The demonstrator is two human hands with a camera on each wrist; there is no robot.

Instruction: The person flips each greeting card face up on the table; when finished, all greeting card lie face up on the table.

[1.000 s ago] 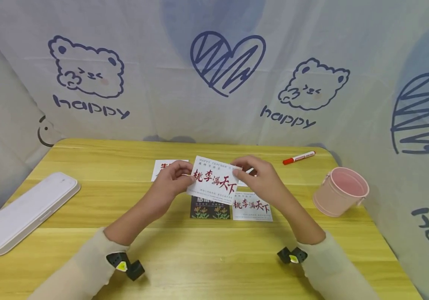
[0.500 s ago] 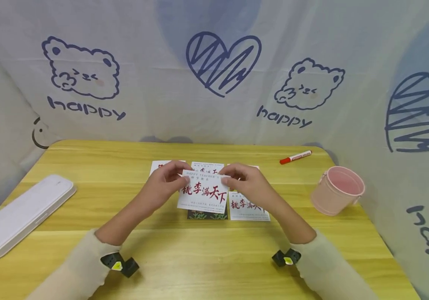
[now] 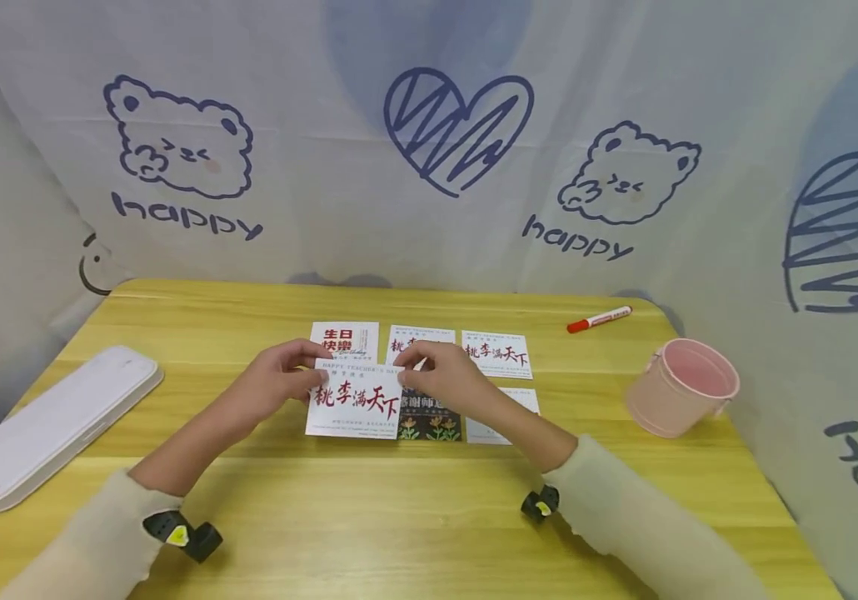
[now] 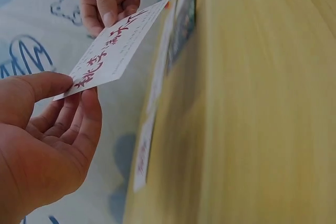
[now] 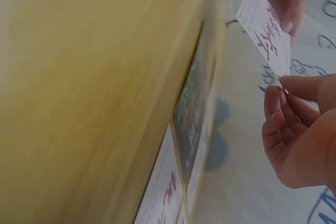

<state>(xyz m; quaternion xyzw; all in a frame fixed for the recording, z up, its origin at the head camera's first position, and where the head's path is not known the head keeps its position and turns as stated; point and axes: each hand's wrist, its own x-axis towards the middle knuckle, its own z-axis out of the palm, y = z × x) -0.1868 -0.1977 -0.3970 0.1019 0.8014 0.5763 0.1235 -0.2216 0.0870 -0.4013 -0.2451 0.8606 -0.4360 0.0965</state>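
A white greeting card (image 3: 354, 404) with red Chinese lettering is held up over the table, face toward me. My left hand (image 3: 277, 379) pinches its upper left corner between thumb and fingers. At the upper right corner, my right hand (image 3: 447, 377) pinches it the same way. Both wrist views show the card above the tabletop. Behind it lie a birthday card (image 3: 345, 336), two white cards with red lettering, one at the back middle (image 3: 421, 334) and one at the back right (image 3: 495, 354), a black flowered card (image 3: 431, 427), and another white card (image 3: 483, 432) partly hidden by my right hand.
A long white case (image 3: 54, 425) lies on the left of the wooden table (image 3: 369, 525). At the right stand a pink bucket (image 3: 682, 392) and, farther back, a red-capped marker (image 3: 600, 319). A printed curtain (image 3: 309, 167) hangs behind the table.
Both hands have carried the held card left and lower, to the left of the black flowered card. The birthday card and back-row cards show more fully now.
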